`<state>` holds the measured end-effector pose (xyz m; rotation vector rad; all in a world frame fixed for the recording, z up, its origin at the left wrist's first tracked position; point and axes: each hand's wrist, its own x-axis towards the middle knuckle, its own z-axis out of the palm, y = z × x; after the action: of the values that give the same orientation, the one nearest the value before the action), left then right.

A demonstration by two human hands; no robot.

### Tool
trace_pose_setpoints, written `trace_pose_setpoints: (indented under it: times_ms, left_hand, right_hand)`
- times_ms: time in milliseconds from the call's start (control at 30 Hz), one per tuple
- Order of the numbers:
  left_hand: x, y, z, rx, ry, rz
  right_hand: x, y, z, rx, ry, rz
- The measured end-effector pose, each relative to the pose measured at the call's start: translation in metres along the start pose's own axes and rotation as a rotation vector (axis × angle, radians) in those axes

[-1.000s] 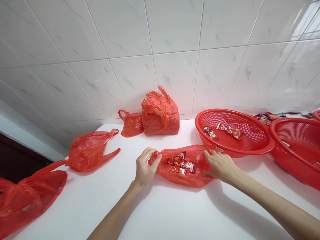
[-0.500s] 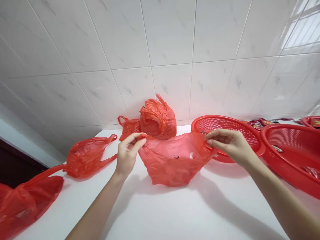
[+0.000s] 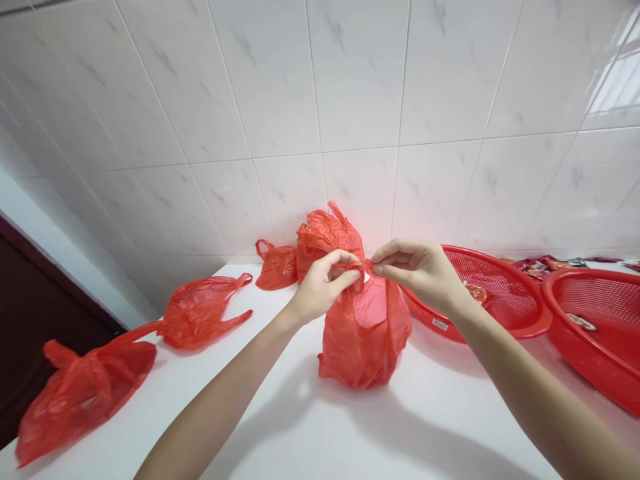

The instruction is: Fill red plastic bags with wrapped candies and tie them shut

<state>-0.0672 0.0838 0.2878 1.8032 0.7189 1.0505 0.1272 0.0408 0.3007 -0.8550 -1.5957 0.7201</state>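
Observation:
A red plastic bag (image 3: 365, 337) stands upright on the white counter (image 3: 310, 427), bulging at the bottom. My left hand (image 3: 323, 283) pinches its left handle at the top. My right hand (image 3: 417, 270) pinches its right handle, and the two handles meet between my fingertips above the bag. The bag's contents are hidden by the plastic.
Two red mesh baskets sit to the right, one (image 3: 500, 297) close behind my right wrist with a few wrapped sweets, the other (image 3: 600, 327) at the edge. Filled red bags stand against the tiled wall (image 3: 327, 237) (image 3: 277, 265); two more lie at left (image 3: 200, 310) (image 3: 80, 393).
The bag lay open on the counter with sweets showing. Both hands lifted its handles and brought them together, so the bag now stands closed at the top.

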Motion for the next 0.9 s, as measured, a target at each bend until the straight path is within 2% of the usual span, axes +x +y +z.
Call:
trace_pose_setpoints:
  times_ms: [167, 300, 367, 433, 533, 600, 667, 800, 900]
  left_hand:
    - [0.009, -0.001, 0.016, -0.18, -0.119, 0.014]
    - [0.014, -0.001, 0.012, -0.213, -0.126, 0.027]
    - [0.015, 0.0, 0.007, -0.206, -0.12, 0.009]
    - [0.015, 0.002, 0.003, -0.191, -0.108, -0.001]
    - [0.015, 0.003, 0.0, -0.185, -0.105, 0.018]
    - [0.015, 0.001, -0.001, -0.182, -0.11, 0.021]
    - [0.015, -0.001, -0.003, -0.161, -0.115, 0.016]
    - [0.009, -0.003, -0.02, -0.044, -0.045, 0.029]
    - [0.001, -0.002, -0.042, 0.056, 0.087, -0.021]
  right_hand:
    - [0.009, 0.003, 0.019, -0.162, -0.005, -0.205]
    - [0.007, 0.004, 0.012, -0.245, 0.0, -0.333]
    - [0.001, 0.012, 0.002, -0.225, 0.06, -0.315]
    - [-0.006, 0.027, -0.008, -0.166, 0.053, -0.209]
    - [-0.019, 0.06, -0.014, -0.026, -0.174, 0.043]
    - [-0.026, 0.079, -0.01, 0.093, -0.277, 0.195]
    - [-0.03, 0.092, -0.001, 0.228, -0.323, 0.309]
    - [-0.03, 0.102, 0.014, 0.439, -0.291, 0.523]
    - [-0.028, 0.104, 0.018, 0.557, -0.109, 0.616]
